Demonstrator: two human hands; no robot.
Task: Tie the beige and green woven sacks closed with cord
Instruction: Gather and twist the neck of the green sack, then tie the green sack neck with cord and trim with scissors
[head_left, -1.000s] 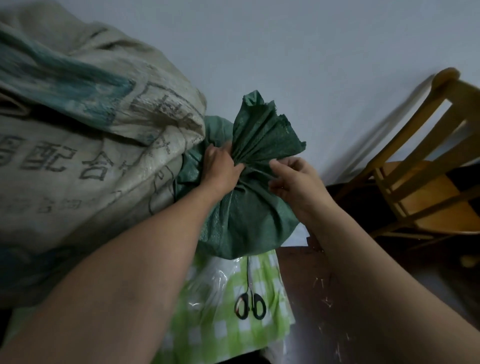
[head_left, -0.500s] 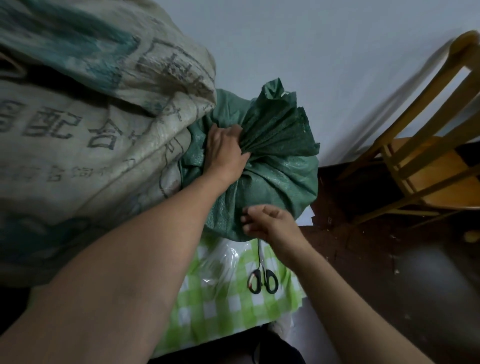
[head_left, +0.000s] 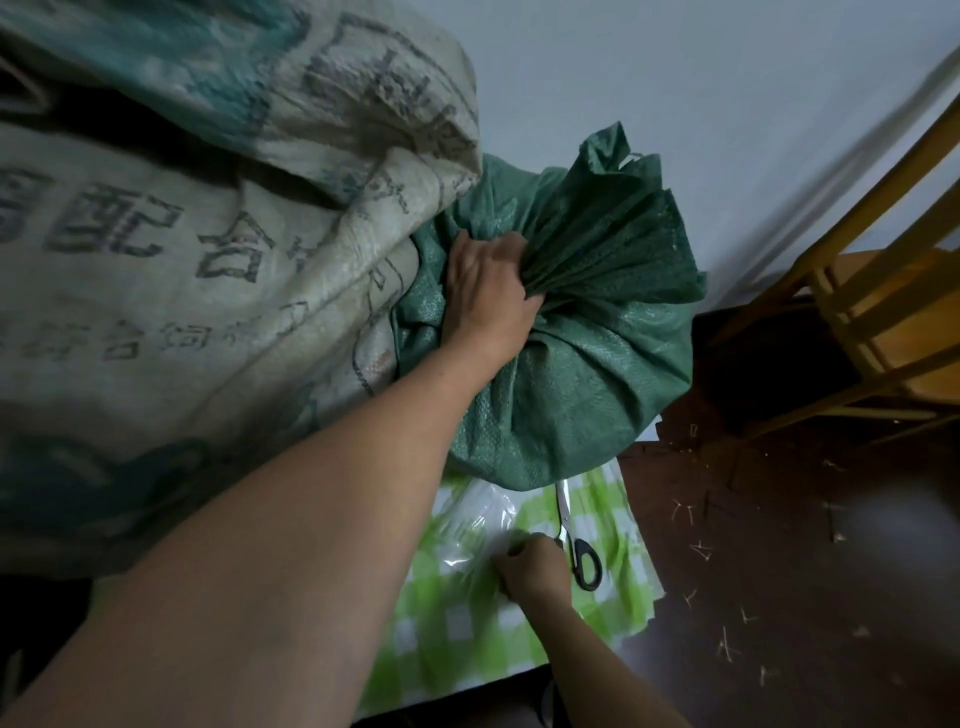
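So we're on the green sack (head_left: 587, 374) step here. The beige sack (head_left: 208, 234) lies big and bulky along the left side of the surface (head_left: 467, 644) and presses right up against it. The green one sits at the right end, bulging out past the right edge. Our left hand (head_left: 488, 291) has its fingers clamped round the bunched-up neck, so the mouth is gathered shut, but we can't see any cord on it. Our right hand (head_left: 535, 571) is down near the right edge of the checked cloth, fingers curled on a clear plastic bag (head_left: 478, 525) just beside the scissors (head_left: 576, 540). We honestly can't tell if it's pinching anything. Our guess is it's fishing for cord there. Next move as we see it: bring a length of cord up to the neck, wrap it just under the left fist and knot it without letting the gather slip. The beige sack's mouth isn't in view, so no idea if that one's tied
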